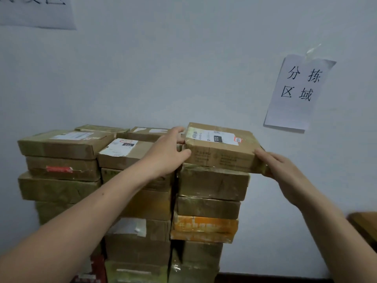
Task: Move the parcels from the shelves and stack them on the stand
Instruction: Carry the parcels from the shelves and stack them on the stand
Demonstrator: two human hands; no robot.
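A brown cardboard parcel [222, 148] with a white label marked 010 lies on top of the right-hand column of stacked parcels [210, 203], overhanging it to the right. My left hand [167, 152] grips its left end, thumb on the front face and fingers over the top edge. My right hand [279, 168] holds its right front corner, fingers against the side. Two more columns of taped brown parcels [61, 160] stand to the left, about as high. The stand beneath them is hidden.
A pale wall stands right behind the stacks. A paper sign [295, 92] is taped to the wall at the right, another sign [36, 11] at the top left. A brown box corner [365, 223] shows at the right edge.
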